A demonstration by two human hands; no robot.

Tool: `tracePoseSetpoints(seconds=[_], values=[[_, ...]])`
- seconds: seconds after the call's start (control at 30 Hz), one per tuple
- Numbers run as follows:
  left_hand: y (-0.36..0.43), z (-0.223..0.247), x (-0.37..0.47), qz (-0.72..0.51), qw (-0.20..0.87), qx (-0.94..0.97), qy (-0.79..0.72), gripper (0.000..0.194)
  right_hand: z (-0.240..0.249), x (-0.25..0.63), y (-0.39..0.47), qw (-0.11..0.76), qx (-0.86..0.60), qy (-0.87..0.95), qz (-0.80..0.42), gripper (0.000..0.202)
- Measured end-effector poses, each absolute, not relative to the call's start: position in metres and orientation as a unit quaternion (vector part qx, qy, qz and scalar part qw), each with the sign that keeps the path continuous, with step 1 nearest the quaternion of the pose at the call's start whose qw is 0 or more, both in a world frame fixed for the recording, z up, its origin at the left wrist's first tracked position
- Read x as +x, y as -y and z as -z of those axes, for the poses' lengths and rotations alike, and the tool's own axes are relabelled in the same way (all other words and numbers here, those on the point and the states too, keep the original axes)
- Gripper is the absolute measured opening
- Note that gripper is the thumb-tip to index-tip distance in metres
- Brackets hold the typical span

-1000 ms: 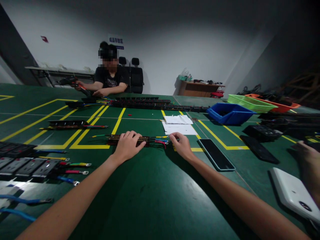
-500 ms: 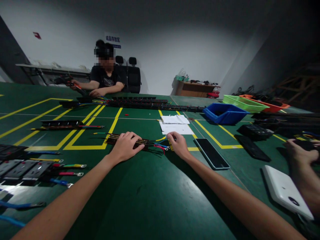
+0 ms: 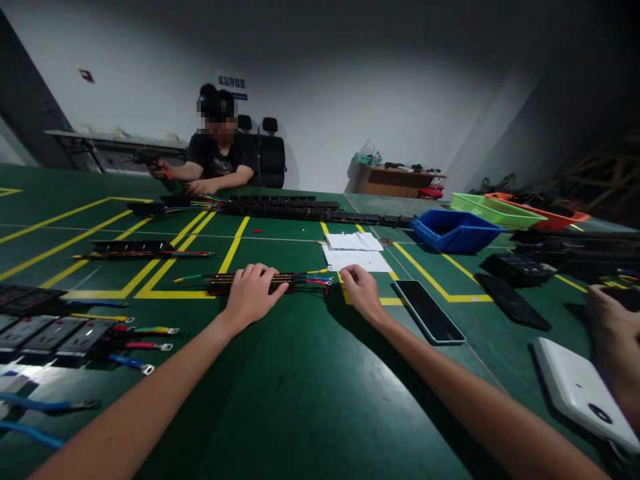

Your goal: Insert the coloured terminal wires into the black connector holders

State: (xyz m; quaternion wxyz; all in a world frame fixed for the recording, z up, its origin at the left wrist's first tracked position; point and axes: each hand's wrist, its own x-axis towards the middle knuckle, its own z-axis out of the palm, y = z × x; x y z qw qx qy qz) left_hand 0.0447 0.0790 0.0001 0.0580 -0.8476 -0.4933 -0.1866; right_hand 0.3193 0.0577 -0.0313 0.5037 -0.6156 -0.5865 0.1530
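A dark narrow strip with brass-coloured rails (image 3: 220, 283) lies across the table in front of me. My left hand (image 3: 254, 291) is over it, fingers on the far side and thumb along the near side, gripping its middle. Coloured wires with ring terminals (image 3: 320, 280) come out of its right end, and a green-yellow wire (image 3: 187, 278) sticks out on the left. Just right of the terminals is my right hand (image 3: 361, 289), fingers curled together and apart from the wires. Nothing shows in it, though its palm side is partly hidden.
White papers (image 3: 354, 252) lie beyond my right hand, a phone (image 3: 429, 312) to its right. Socket modules with wires (image 3: 65, 337) are at left. A blue bin (image 3: 456, 232) stands at back right, near a white device (image 3: 583, 390) and another person's hand (image 3: 615, 340). Opposite, a co-worker (image 3: 220, 150) holds a power drill.
My right fingers have come away from the yellow wire's terminal, and the wires now lie lower and straighter. My left hand stays on the strip. The view has shifted slightly.
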Motion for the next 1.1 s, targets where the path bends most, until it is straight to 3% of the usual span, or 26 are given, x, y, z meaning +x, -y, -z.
tracePoseSetpoints(seconds=[0.5, 0.83, 1.1], values=[[-0.0813, 0.0015, 0.0431, 0.194, 0.045, -0.839, 0.505, 0.05, 0.0312, 0.3189, -0.0531, 0.472, -0.549, 0.671, -0.162, 0.035], [-0.0808, 0.0006, 0.043, 0.196, 0.064, -0.842, 0.498, 0.048, 0.0353, 0.3211, -0.0564, 0.437, -0.504, 0.718, -0.199, 0.059], [-0.0791, 0.0015, 0.0435, 0.193, 0.073, -0.839, 0.503, 0.048, 0.035, 0.3196, -0.0548, 0.477, -0.564, 0.658, -0.148, 0.032]])
